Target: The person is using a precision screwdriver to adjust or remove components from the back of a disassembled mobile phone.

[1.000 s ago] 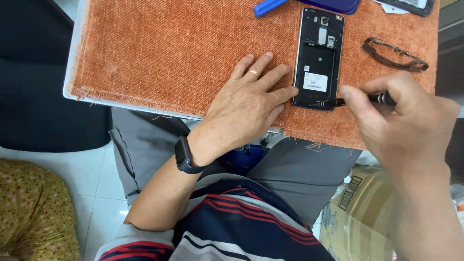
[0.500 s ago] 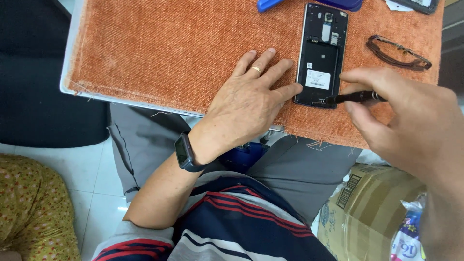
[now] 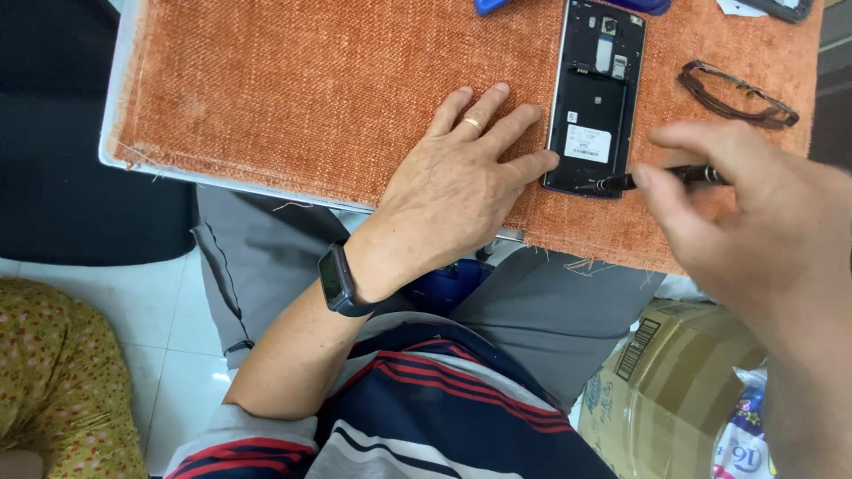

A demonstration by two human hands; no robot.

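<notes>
Fingers of the left hand [image 3: 457, 182] lie flat and open on the orange woven mat [image 3: 311, 89], pressing against the opened black phone [image 3: 593, 98] so it stays put while the right hand [image 3: 754, 231] grips a thin dark screwdriver [image 3: 657, 177] at its near end.

Left hand [image 3: 461, 182] flat on orange woven mat [image 3: 293, 98], fingers [image 3: 524, 168] touching left edge of opened black phone body [image 3: 595, 98]. Right hand [image 3: 754, 231] pinches thin black screwdriver [image 3: 657, 177], tip at phone's near end. Dark curved frame piece [image 3: 737, 93] lies right.
</notes>
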